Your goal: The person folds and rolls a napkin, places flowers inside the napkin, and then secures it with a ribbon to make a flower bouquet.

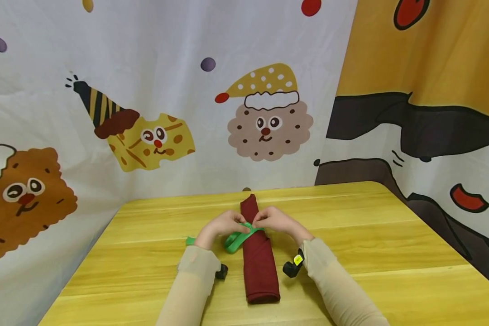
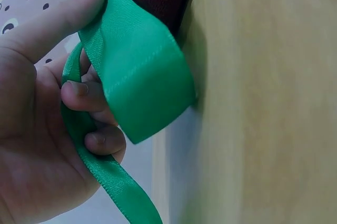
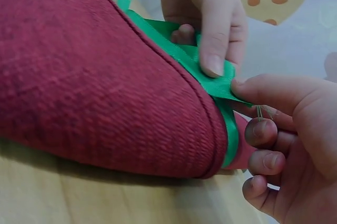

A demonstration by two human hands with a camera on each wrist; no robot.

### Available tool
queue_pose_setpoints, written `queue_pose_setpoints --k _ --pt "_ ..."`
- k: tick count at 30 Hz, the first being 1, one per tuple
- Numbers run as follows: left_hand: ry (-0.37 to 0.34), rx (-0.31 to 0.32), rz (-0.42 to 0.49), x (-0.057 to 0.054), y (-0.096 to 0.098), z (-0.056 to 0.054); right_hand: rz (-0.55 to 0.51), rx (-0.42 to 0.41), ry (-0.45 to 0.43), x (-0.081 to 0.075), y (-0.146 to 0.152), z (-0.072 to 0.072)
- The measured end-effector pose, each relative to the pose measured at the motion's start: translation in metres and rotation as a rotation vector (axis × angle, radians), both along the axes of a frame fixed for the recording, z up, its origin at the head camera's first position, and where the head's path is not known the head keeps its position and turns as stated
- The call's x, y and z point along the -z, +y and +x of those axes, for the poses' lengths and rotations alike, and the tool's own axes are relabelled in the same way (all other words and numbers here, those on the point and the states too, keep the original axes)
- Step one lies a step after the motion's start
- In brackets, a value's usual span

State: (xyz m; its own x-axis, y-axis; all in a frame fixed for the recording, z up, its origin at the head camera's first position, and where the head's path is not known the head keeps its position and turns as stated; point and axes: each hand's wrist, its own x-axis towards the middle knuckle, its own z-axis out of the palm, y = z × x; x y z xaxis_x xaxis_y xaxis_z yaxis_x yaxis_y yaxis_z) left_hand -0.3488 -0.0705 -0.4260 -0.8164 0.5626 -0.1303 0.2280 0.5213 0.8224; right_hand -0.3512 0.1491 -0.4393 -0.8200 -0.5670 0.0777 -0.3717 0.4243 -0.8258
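A long roll of dark red cloth [image 1: 261, 267] lies lengthwise on the table, with a green satin ribbon [image 1: 237, 241] around its upper middle. My left hand [image 1: 226, 223] pinches the ribbon between thumb and fingers over the roll; in the left wrist view a loop [image 2: 145, 76] hangs down and a tail passes under the curled fingers. From the other side my right hand [image 1: 279, 222] pinches a short ribbon end, whose frayed threads show in the right wrist view. Both hands almost meet on top of the cloth. Whether a knot lies beneath the fingertips is hidden.
The wooden table [image 1: 375, 253] extends on both sides of the roll. A loose ribbon end [image 1: 190, 241] shows left of the left wrist. Black wrist cameras sit under both sleeves. Behind the table hangs a curtain [image 1: 179, 45] printed with cartoon figures.
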Motion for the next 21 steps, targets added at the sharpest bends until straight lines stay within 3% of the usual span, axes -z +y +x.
queue_pose_setpoints --k 10,15,21 --pt "0.028 0.017 -0.021 0.001 0.002 -0.003 0.013 0.015 -0.028 -0.001 -0.003 0.003" --pt "0.039 0.016 -0.071 0.000 0.006 -0.004 0.037 0.056 -0.012 -0.001 0.007 -0.001" --pt "0.066 0.035 -0.145 -0.001 0.012 -0.005 0.064 0.020 -0.023 0.000 0.014 -0.003"
